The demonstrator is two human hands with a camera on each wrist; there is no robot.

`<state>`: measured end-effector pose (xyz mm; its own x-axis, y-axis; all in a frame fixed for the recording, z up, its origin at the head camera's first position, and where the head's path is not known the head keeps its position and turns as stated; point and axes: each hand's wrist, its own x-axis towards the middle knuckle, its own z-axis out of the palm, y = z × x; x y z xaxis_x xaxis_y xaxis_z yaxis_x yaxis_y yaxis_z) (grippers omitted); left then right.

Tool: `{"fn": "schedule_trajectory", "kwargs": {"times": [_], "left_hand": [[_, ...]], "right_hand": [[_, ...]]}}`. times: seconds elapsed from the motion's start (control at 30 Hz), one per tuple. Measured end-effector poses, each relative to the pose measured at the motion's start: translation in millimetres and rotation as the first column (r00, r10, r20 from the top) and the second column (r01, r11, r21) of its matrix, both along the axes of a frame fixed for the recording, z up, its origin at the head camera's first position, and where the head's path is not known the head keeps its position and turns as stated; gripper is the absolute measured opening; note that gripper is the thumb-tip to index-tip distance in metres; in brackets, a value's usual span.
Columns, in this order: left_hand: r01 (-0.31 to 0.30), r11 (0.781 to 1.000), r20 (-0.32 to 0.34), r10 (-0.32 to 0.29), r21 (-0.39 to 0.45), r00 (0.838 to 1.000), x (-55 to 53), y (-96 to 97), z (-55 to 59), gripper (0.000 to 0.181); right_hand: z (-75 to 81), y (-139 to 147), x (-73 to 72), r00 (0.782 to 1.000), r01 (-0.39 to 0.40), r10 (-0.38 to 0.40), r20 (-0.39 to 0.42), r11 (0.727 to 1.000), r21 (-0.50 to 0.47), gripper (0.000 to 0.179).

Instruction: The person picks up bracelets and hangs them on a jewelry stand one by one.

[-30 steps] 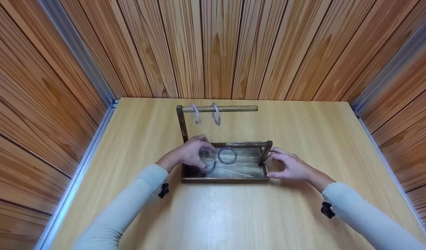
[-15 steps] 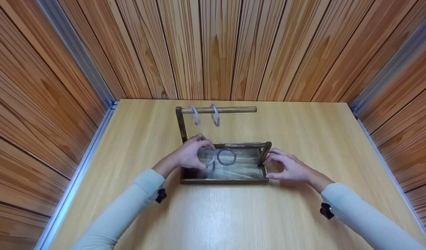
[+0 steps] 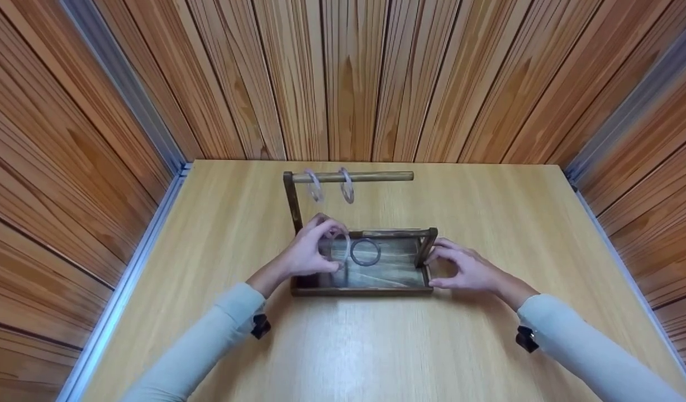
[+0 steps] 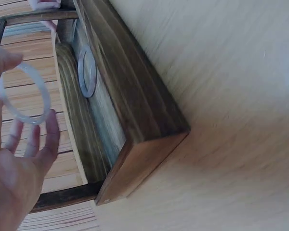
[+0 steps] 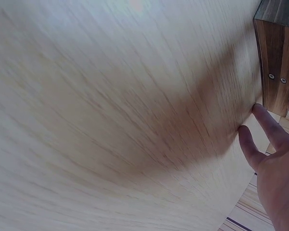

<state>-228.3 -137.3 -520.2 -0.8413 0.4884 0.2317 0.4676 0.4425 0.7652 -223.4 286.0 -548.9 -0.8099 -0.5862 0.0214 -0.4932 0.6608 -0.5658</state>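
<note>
My left hand (image 3: 309, 251) pinches a translucent whitish bangle (image 4: 43, 91) by its rim between thumb and fingertips. It holds the ring upright over the left part of a dark wooden bangle stand (image 3: 362, 291), which has a shallow tray base. A purplish-grey bangle (image 3: 365, 252) lies flat in the tray, just right of the held one. Two pale bangles (image 3: 347, 185) hang from the rod (image 3: 382, 176) above. At the stand's right end my right hand (image 3: 466, 268) grips the end board, thumb by the front corner and fingers by the short post (image 3: 425, 247).
The stand's tall post (image 3: 292, 201) rises at the left behind my left hand, and the rod's right end is free. Under everything is a light wooden table (image 3: 488, 212), with plank walls (image 3: 348, 84) at the back and both sides.
My left hand has turned the bangle from lying tilted near the tray to a more upright, edge-on pose, and moved slightly right. My right hand has stayed at the stand's end.
</note>
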Motion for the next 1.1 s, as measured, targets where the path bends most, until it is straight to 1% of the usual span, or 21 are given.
{"fn": "schedule_trajectory", "kwargs": {"times": [0.1,0.23,0.4,0.47,0.63,0.7,0.93,1.1], "left_hand": [[-0.031,0.997,-0.014,0.032,0.073,0.999,1.5,3.2,-2.8,0.063],[-0.057,0.987,-0.012,0.059,0.152,0.998,4.6,6.7,-4.4,0.064],[-0.079,0.976,-0.003,0.081,0.204,0.997,7.4,10.2,-4.7,0.064],[-0.088,0.971,0.013,0.087,0.220,0.996,8.7,11.8,-5.6,0.064],[-0.093,0.955,0.081,0.073,0.283,0.994,12.0,20.5,-8.5,0.064],[-0.091,0.948,0.095,0.065,0.305,0.993,12.4,25.4,-10.1,0.064],[-0.097,0.933,0.125,0.056,0.347,0.991,10.7,37.8,-11.7,0.065],[-0.096,0.934,0.129,0.054,0.345,0.990,8.9,44.1,-9.3,0.066]], "right_hand": [[0.5,1,0.3,1.000,0.007,-0.007,0.007,1.000,0.006,0.038],[1.3,0,1.0,1.000,0.011,-0.012,0.007,1.000,0.017,0.040],[0.9,0,0.8,1.000,0.005,-0.005,-0.001,1.000,0.026,0.040],[1.0,0,0.7,1.000,0.007,-0.007,0.004,1.000,0.030,0.040],[1.3,1,0.9,1.000,0.015,-0.016,0.008,0.999,0.038,0.042],[1.3,1,0.9,1.000,0.016,-0.016,0.006,0.999,0.042,0.044],[1.0,1,1.9,1.000,0.012,-0.013,0.022,0.999,0.033,0.043],[1.9,1,1.8,1.000,0.013,-0.013,0.021,1.000,0.028,0.043]]}}
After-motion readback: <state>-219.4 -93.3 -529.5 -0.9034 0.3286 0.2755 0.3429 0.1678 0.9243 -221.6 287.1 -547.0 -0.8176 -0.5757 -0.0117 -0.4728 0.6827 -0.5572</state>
